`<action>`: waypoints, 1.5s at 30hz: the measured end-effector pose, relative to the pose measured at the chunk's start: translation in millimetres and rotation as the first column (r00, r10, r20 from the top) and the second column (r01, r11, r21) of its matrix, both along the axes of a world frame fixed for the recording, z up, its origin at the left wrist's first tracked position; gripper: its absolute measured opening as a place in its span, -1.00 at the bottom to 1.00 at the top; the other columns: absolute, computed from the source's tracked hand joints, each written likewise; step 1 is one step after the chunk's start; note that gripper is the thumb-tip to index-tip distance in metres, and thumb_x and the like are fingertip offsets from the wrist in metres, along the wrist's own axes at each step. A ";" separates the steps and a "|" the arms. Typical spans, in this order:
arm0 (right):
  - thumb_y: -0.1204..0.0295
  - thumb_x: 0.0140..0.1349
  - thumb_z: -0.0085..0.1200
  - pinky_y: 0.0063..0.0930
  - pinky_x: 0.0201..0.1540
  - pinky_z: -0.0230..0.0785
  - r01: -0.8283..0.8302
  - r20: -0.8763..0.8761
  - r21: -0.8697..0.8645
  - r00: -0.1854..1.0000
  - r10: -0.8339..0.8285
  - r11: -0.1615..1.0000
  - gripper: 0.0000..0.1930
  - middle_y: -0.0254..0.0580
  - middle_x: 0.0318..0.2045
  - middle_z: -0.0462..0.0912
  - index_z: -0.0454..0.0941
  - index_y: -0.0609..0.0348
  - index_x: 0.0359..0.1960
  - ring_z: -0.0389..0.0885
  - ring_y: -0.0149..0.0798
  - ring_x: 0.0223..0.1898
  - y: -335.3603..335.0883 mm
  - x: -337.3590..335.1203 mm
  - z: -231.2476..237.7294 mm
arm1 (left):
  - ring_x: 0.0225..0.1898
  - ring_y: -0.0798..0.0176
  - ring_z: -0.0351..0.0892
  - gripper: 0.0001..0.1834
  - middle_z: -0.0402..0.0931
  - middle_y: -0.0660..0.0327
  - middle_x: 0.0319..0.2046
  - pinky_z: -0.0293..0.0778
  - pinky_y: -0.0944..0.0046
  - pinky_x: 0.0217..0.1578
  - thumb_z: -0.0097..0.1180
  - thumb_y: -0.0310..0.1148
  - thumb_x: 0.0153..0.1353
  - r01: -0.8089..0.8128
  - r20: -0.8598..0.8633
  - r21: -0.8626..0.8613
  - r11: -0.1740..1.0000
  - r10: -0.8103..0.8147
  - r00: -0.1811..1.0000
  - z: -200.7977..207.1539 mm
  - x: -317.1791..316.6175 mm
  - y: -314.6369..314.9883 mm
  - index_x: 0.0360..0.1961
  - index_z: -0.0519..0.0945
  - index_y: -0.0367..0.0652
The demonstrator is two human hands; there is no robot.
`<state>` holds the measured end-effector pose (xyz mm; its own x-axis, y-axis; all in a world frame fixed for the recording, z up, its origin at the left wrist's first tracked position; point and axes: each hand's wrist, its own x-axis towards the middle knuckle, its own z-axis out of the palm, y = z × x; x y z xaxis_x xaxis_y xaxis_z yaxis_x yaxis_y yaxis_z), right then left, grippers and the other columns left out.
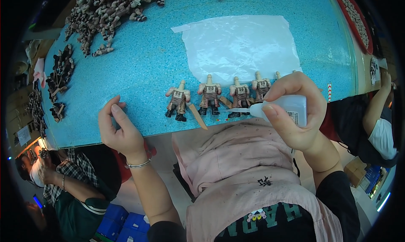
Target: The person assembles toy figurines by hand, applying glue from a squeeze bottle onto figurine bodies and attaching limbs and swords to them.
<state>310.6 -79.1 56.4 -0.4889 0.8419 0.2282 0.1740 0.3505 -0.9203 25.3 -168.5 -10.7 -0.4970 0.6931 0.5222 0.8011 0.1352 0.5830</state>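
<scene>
My right hand (297, 111) grips a white squeeze bottle (297, 105) tilted on its side, its long thin nozzle pointing left, in front of the figurines' legs. A row of small headless figurines in brown aprons and black boots lies along the table's near edge: one at the left end (178, 100), another beside it (209, 94), more to the right, partly behind the bottle and hand. Flat tan strips (197, 116) lie among them. My left hand (120, 126) is raised over the near edge, left of the row, fingers curled in toward the thumb, nothing visible in them.
A clear plastic sheet (242, 46) lies on the blue table (143, 69) behind the row. Figurine parts are heaped (107, 14) at the far left, with dark pieces (61, 73) below. A red tray (356, 20) stands far right. Other people sit at both sides.
</scene>
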 end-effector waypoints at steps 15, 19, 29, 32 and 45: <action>0.56 0.03 0.27 -0.63 -0.39 0.39 0.001 -0.001 0.001 1.000 -0.001 1.000 -0.85 -0.22 -0.44 0.61 0.55 0.27 -0.38 0.58 -0.43 -0.45 0.4 -3.8 1.4 | -0.41 0.33 0.53 -0.81 0.56 0.13 -0.42 0.45 0.39 -0.35 -0.07 -0.54 0.28 -0.007 -0.005 -0.021 1.000 0.007 1.000 1.2 -0.6 -1.4 -0.26 0.59 -0.38; 0.55 0.03 0.25 -0.62 -0.37 0.35 -0.031 0.007 0.011 1.000 0.031 0.999 -0.84 -0.21 -0.42 0.59 0.53 0.25 -0.37 0.54 -0.42 -0.43 0.1 -3.7 1.4 | -0.41 0.33 0.53 -0.81 0.56 0.13 -0.41 0.45 0.39 -0.35 -0.07 -0.52 0.29 -0.007 0.022 -0.011 1.000 0.007 1.000 -0.4 -1.4 -1.8 -0.25 0.59 -0.38; 0.52 0.02 0.28 -0.58 -0.39 0.42 -0.034 -0.027 0.015 0.999 0.034 0.999 -0.84 -0.19 -0.45 0.62 0.54 0.23 -0.39 0.63 -0.33 -0.45 0.7 -5.5 -0.2 | -0.40 0.34 0.53 -0.80 0.56 0.13 -0.39 0.48 0.40 -0.34 -0.08 -0.51 0.30 -0.014 0.028 -0.026 1.000 0.015 1.000 -0.6 -2.1 -2.6 -0.24 0.59 -0.37; 0.52 0.02 0.28 -0.58 -0.39 0.42 -0.047 -0.017 -0.001 0.999 0.047 0.999 -0.83 -0.20 -0.46 0.62 0.53 0.22 -0.37 0.63 -0.33 -0.45 1.2 -3.9 0.3 | -0.40 0.34 0.53 -0.80 0.56 0.13 -0.40 0.48 0.40 -0.35 -0.08 -0.52 0.30 -0.020 0.041 -0.023 1.000 0.021 0.999 -0.8 -1.5 -2.0 -0.24 0.59 -0.37; 0.59 0.01 0.28 -0.64 -0.41 0.35 0.058 -0.088 0.037 0.995 -0.054 0.998 -0.83 -0.21 -0.45 0.60 0.53 0.29 -0.37 0.57 -0.43 -0.46 0.1 38.4 5.4 | -0.39 0.33 0.52 -0.80 0.56 0.13 -0.39 0.44 0.37 -0.32 -0.08 -0.50 0.31 -0.020 0.031 -0.029 0.999 0.021 0.999 -3.3 -3.3 -1.9 -0.24 0.58 -0.38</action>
